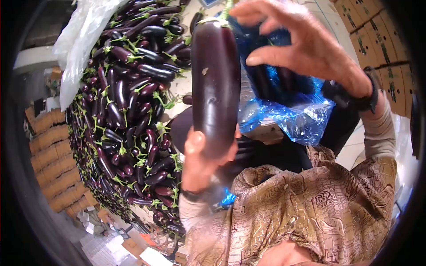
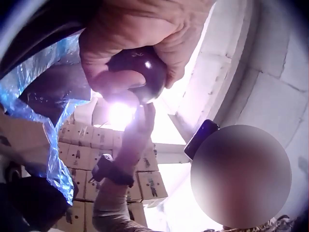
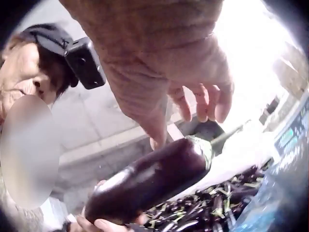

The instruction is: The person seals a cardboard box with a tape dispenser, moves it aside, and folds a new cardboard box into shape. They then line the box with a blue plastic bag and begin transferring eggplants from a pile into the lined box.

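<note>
My left hand (image 1: 202,155) grips a large dark purple eggplant (image 1: 215,84) by its blossom end, thumb on one side and fingers on the other. It stands stem up, with a small pale scar on its skin. In the left wrist view, the eggplant's rounded bottom (image 2: 149,72) pokes out between the curled fingers. My right hand (image 1: 306,48) hovers beside the stem, fingers and thumb spread and holding nothing. The right wrist view has the green cap (image 3: 203,150) just below that hand. A blue plastic bag (image 1: 301,113) with eggplants inside sits beyond.
A big heap of eggplants (image 1: 128,93) covers the floor on the left, with a clear plastic sheet (image 1: 84,44) along its far edge. Stacked cartons (image 1: 377,40) stand at the far right, and more cardboard boxes (image 1: 53,159) line the left side.
</note>
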Demonstrator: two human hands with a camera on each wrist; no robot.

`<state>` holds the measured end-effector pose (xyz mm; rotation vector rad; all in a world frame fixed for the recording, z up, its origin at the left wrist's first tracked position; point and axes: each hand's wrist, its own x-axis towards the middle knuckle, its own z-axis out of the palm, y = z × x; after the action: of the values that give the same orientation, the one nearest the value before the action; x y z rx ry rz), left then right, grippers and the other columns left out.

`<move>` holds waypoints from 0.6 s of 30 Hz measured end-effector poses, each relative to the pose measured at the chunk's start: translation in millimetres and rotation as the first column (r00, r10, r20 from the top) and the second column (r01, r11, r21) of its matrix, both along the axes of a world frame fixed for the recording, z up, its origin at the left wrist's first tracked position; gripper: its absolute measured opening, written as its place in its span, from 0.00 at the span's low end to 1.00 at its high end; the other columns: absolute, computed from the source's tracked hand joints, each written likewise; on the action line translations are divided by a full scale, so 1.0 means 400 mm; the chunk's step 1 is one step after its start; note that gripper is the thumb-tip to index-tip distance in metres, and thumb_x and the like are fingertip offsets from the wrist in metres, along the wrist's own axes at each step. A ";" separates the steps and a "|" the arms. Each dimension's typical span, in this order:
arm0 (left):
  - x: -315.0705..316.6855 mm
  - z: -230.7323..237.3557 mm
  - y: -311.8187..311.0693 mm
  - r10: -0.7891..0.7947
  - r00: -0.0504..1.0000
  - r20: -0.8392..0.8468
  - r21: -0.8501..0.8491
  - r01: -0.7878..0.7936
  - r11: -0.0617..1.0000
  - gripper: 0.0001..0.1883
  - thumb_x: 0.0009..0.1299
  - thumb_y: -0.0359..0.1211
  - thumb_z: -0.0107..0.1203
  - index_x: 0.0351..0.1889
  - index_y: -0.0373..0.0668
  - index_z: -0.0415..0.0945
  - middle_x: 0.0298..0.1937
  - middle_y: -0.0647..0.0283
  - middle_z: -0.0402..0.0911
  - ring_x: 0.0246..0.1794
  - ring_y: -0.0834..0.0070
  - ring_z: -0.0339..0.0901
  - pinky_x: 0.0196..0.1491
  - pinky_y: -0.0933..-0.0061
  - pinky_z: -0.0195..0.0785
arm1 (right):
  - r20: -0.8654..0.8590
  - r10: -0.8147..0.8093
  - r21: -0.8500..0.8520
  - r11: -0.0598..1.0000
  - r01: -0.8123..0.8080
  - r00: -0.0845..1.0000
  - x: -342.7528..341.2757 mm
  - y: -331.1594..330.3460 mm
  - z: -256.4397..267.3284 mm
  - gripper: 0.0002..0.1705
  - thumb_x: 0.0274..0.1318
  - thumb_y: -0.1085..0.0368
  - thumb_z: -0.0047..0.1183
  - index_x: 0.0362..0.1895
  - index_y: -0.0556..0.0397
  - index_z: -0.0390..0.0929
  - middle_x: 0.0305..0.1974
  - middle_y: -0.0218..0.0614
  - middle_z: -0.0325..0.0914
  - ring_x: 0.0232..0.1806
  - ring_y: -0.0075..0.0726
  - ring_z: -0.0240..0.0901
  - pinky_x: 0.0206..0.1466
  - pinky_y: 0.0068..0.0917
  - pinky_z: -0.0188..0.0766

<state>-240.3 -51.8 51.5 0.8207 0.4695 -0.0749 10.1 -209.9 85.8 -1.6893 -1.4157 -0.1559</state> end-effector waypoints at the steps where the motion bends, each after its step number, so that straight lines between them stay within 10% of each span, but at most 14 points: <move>1: 0.022 0.032 0.009 -0.052 0.998 -0.028 0.124 0.055 0.991 0.46 0.58 0.59 0.63 0.60 0.29 0.65 0.38 0.45 0.78 0.14 0.71 0.74 0.11 0.81 0.61 | 0.361 -0.096 0.045 0.995 0.085 0.928 0.027 -0.014 0.024 0.32 0.45 0.55 0.71 0.52 0.56 0.74 0.39 0.46 0.82 0.42 0.39 0.81 0.44 0.35 0.78; 2: 0.039 0.054 0.017 -0.097 0.993 -0.061 0.244 0.109 0.964 0.47 0.57 0.59 0.63 0.59 0.28 0.65 0.36 0.45 0.79 0.13 0.72 0.73 0.10 0.81 0.60 | -0.042 0.149 0.035 0.988 -0.147 0.988 0.036 -0.021 0.047 0.28 0.50 0.59 0.66 0.56 0.53 0.74 0.57 0.47 0.72 0.55 0.41 0.73 0.50 0.39 0.78; 3: 0.057 0.075 0.023 -0.137 0.986 -0.096 0.361 0.163 0.918 0.48 0.56 0.59 0.64 0.59 0.26 0.64 0.34 0.46 0.79 0.12 0.74 0.72 0.09 0.80 0.59 | 0.074 0.170 -0.241 0.959 -0.147 0.983 0.065 -0.042 0.079 0.41 0.45 0.59 0.69 0.64 0.52 0.66 0.66 0.48 0.61 0.65 0.50 0.62 0.60 0.47 0.73; 5: 0.103 0.107 0.045 -0.193 0.975 -0.110 0.410 0.222 0.885 0.49 0.51 0.59 0.67 0.58 0.25 0.65 0.31 0.48 0.81 0.13 0.74 0.73 0.11 0.80 0.61 | 0.285 0.150 -0.319 0.946 -0.054 0.947 0.050 -0.065 0.113 0.41 0.46 0.60 0.66 0.65 0.54 0.65 0.62 0.48 0.66 0.64 0.52 0.64 0.64 0.47 0.68; 9: 0.178 0.145 0.097 -0.299 0.943 -0.144 0.578 0.326 0.748 0.48 0.52 0.61 0.62 0.56 0.25 0.67 0.29 0.50 0.81 0.11 0.78 0.69 0.12 0.81 0.61 | -0.102 0.309 -0.655 0.695 -0.297 0.946 0.045 -0.079 0.213 0.40 0.46 0.62 0.61 0.65 0.55 0.64 0.56 0.47 0.69 0.63 0.50 0.64 0.66 0.46 0.65; 11: 0.214 0.154 0.095 -0.326 0.929 -0.177 0.595 0.365 0.716 0.44 0.52 0.57 0.58 0.58 0.30 0.71 0.24 0.68 0.76 0.16 0.86 0.69 0.18 0.86 0.55 | -0.024 0.378 -0.464 0.816 -0.346 0.925 0.073 -0.102 0.162 0.41 0.43 0.63 0.62 0.65 0.55 0.64 0.55 0.46 0.70 0.62 0.51 0.64 0.66 0.46 0.65; 14: 0.260 0.164 0.115 -0.445 0.877 -0.184 0.589 0.460 0.664 0.45 0.51 0.56 0.62 0.59 0.31 0.71 0.28 0.66 0.79 0.19 0.86 0.71 0.21 0.86 0.60 | -0.081 0.362 -0.482 0.801 -0.354 0.929 0.083 -0.104 0.143 0.42 0.42 0.62 0.63 0.65 0.53 0.65 0.55 0.45 0.70 0.62 0.51 0.64 0.66 0.48 0.64; 17: 0.311 0.138 0.151 -0.608 0.779 -0.153 0.668 0.535 0.517 0.43 0.52 0.56 0.64 0.58 0.31 0.73 0.34 0.63 0.82 0.22 0.85 0.74 0.24 0.86 0.66 | -0.380 0.426 -0.515 0.640 -0.571 0.821 0.090 -0.072 0.077 0.47 0.34 0.54 0.75 0.60 0.57 0.69 0.48 0.48 0.80 0.49 0.42 0.80 0.52 0.35 0.76; 18: 0.331 0.151 0.150 -0.609 0.776 -0.162 0.640 0.552 0.534 0.41 0.56 0.56 0.62 0.58 0.31 0.73 0.34 0.63 0.82 0.21 0.84 0.74 0.23 0.85 0.66 | -0.626 0.195 -0.588 0.518 -0.621 0.755 0.084 -0.073 0.060 0.53 0.26 0.47 0.76 0.59 0.59 0.69 0.44 0.47 0.82 0.46 0.45 0.81 0.51 0.34 0.77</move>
<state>-107.8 8.3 111.9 1.6764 0.0988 -0.5288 43.5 -239.3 109.8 -1.7411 -1.5281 1.2897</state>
